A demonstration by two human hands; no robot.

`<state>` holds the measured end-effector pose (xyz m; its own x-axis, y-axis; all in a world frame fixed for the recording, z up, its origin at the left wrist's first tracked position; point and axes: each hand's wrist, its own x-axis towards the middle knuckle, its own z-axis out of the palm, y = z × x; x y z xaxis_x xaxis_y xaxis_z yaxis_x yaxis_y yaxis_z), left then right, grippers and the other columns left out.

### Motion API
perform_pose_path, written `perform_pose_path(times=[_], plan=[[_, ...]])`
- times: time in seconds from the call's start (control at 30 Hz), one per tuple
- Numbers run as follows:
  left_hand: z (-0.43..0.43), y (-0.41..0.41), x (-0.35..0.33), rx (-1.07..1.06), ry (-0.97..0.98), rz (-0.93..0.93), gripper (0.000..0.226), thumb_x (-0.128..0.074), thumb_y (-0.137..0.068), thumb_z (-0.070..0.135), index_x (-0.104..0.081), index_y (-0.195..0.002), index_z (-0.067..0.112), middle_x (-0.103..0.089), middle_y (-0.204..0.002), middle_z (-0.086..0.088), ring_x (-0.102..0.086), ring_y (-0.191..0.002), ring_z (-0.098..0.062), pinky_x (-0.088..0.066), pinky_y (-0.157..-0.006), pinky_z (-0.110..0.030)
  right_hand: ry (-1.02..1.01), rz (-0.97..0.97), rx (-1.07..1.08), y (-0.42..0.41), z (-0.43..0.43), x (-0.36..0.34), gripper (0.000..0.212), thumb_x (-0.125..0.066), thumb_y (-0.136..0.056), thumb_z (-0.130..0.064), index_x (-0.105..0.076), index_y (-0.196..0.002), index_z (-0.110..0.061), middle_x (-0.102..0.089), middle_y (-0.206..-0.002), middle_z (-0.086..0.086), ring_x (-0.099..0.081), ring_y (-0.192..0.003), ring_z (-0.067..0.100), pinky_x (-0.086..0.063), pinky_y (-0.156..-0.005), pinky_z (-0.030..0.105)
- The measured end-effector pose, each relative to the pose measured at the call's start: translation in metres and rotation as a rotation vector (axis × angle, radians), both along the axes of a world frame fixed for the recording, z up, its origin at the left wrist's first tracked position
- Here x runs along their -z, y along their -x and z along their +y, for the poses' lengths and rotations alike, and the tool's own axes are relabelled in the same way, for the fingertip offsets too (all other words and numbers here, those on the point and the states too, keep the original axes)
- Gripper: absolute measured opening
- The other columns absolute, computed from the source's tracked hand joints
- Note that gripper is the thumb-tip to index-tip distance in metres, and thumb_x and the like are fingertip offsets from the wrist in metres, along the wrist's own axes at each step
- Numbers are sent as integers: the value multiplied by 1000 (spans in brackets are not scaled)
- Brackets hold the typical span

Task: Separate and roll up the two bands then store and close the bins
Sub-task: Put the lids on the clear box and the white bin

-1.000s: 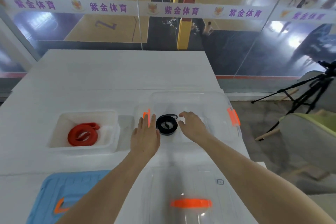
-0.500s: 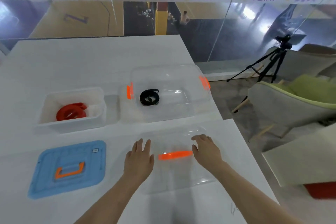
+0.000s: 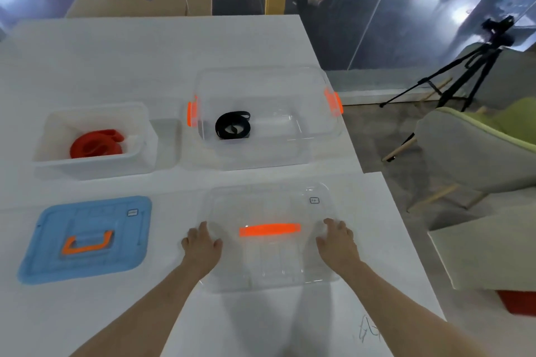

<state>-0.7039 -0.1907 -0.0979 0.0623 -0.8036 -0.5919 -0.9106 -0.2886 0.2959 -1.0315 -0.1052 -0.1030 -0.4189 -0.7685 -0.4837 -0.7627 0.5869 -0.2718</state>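
A rolled black band (image 3: 233,125) lies in the clear bin (image 3: 307,151) with orange side clips. A rolled red band (image 3: 97,144) lies in the white bin (image 3: 95,166) to its left. The clear lid (image 3: 269,266) with an orange handle lies flat on the table in front of the clear bin. My left hand (image 3: 201,243) grips the lid's left edge and my right hand (image 3: 338,242) grips its right edge, fingers curled over the rim. A blue lid (image 3: 87,261) with an orange handle lies in front of the white bin.
The white table (image 3: 116,52) ends at the right, close to the clear bin and lid. Beyond that edge stand a grey and green chair (image 3: 475,148) and a camera tripod (image 3: 464,66). A glass wall runs behind the table.
My hands pulled back from the clear bin, leaving the black band inside, came down to the clear lid and now hold its two sides.
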Motion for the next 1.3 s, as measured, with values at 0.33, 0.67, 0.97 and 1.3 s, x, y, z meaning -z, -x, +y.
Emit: perform_pose_path(times=[0.33,0.67,0.97,1.3], plan=[[29,0,-44,-323,86,322,74,-52,-104,34,-13,-163,13,-21,-163,-16,-25,-147,-37,-29,-119,-50,395,-100,212,-4,28,-24,50,-69,-96,-24,-52,-140,-11,-59,-135,13,-53,-128,39,-36,-107,37],[-2,22,-144,-304,441,406,69,-55,-103,23,-20,-161,8,-21,-159,-17,-21,-143,-34,-29,-114,-48,677,-103,255,0,-30,-123,44,-66,-99,-29,-50,-139,-19,-53,-144,9,-44,-136,34,-47,-107,49],[-152,37,-199,-313,487,409,58,-52,-103,27,-35,-155,8,-36,-153,-23,-34,-141,-41,-30,-114,-47,608,-130,197,36,-182,-192,45,-60,-100,-22,-48,-142,-15,-60,-142,12,-43,-136,40,-45,-106,52],[-248,56,-171,-220,370,356,41,-40,-105,19,-45,-142,2,-40,-153,-17,-34,-137,-37,-33,-110,-43,437,-149,129,73,-280,-181,42,-56,-99,-29,-48,-140,-19,-64,-134,12,-45,-133,37,-50,-99,49]])
